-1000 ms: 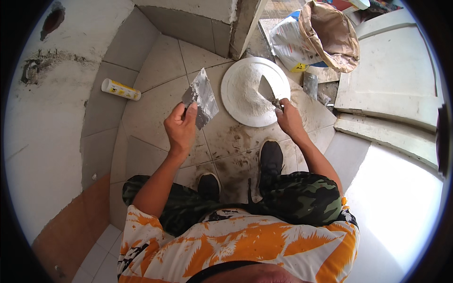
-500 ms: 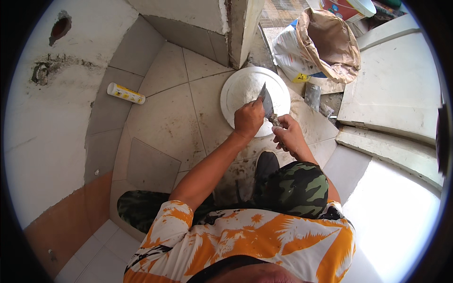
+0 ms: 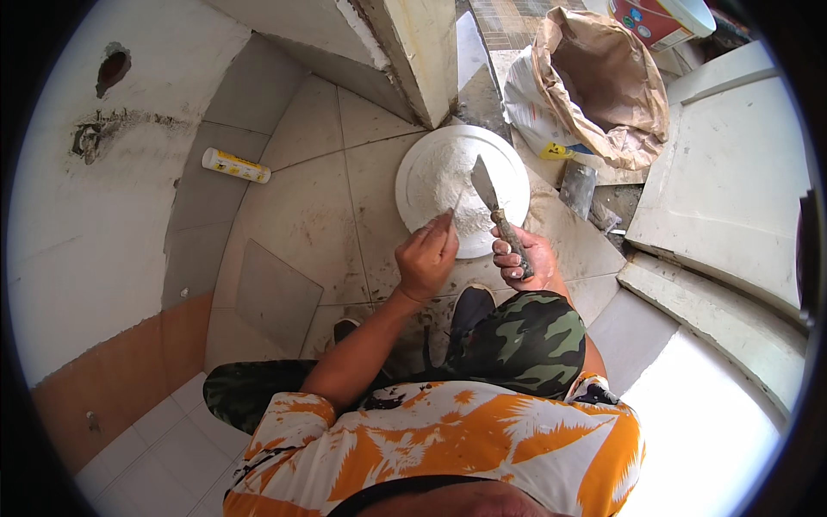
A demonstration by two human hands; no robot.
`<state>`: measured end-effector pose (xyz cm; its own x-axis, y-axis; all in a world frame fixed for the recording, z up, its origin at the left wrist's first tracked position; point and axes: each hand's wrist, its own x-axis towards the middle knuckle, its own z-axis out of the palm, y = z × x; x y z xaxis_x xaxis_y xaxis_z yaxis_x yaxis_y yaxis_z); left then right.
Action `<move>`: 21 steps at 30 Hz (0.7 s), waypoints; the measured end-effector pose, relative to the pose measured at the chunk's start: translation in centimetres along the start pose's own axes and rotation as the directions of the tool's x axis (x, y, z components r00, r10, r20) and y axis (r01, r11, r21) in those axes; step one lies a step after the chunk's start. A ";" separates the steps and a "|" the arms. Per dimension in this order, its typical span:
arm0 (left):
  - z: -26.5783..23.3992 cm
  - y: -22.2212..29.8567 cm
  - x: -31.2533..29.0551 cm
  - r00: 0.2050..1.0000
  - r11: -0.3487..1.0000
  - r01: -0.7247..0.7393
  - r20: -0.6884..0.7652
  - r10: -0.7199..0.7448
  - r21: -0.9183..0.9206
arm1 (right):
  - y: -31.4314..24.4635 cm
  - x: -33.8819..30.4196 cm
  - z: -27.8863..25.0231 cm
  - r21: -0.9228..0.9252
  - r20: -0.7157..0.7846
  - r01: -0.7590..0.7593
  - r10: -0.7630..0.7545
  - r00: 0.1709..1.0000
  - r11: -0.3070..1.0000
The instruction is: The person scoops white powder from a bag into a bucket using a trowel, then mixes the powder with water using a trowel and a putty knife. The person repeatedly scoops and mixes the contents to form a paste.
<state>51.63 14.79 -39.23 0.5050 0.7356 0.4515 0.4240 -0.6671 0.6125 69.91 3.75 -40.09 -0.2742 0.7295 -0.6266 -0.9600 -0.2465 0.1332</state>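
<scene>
My right hand (image 3: 527,258) is closed round the dark, crusted handle of a putty knife (image 3: 485,184). Its pointed metal blade tilts up and left over a round white lid-like board (image 3: 413,187). A heap of white powder (image 3: 472,217) lies across that board, on the floor in front of my feet. My left hand (image 3: 427,261) is pinched at the board's near left edge. From its fingertips sticks a thin pale sliver (image 3: 457,202), too small to name, apart from the knife.
An open paper sack (image 3: 600,86) stands beyond the board at the right, with a bucket (image 3: 663,21) behind it. A flat metal scraper (image 3: 577,188) lies below the sack. At left are a white-and-yellow tube (image 3: 236,165) and a loose grey tile (image 3: 274,302). A door-frame post (image 3: 418,56) rises ahead.
My left hand has come off the knife blade and moved down and left, pinching a thin sliver. The knife now stands free in my right hand.
</scene>
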 end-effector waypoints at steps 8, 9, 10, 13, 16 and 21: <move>4.3 2.7 0.1 0.986 0.992 -0.124 0.114 0.124 -0.010 | -1.7 0.2 -1.5 -0.021 0.115 -0.015 0.017 0.993 1.000; 4.4 2.8 0.2 0.987 0.993 -0.116 0.114 0.116 -0.005 | -1.8 0.1 -1.4 -0.019 0.091 -0.012 0.014 0.996 1.000; 4.6 2.9 0.2 0.988 0.994 -0.108 0.115 0.108 0.000 | -1.8 0.2 -1.7 -0.020 0.104 -0.013 0.015 0.994 1.000; 5.1 3.1 0.3 0.987 0.993 -0.111 0.122 0.107 0.026 | -1.4 0.7 -2.4 -0.015 0.036 -0.007 0.007 0.999 1.000; 5.2 2.3 1.3 0.992 0.989 -0.034 0.128 0.016 0.144 | -0.2 0.9 -2.6 -0.085 0.114 -0.102 0.112 0.987 0.991; 3.8 -0.2 1.7 0.997 0.991 -0.009 0.076 0.000 0.130 | -0.2 0.2 -3.7 -0.059 0.211 -0.078 0.089 0.973 0.995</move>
<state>55.27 15.72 -41.11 0.5605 0.7248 0.4006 0.5133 -0.6836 0.5188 70.21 1.58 -43.09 -0.3643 0.8228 -0.4363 -0.9306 -0.3400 0.1357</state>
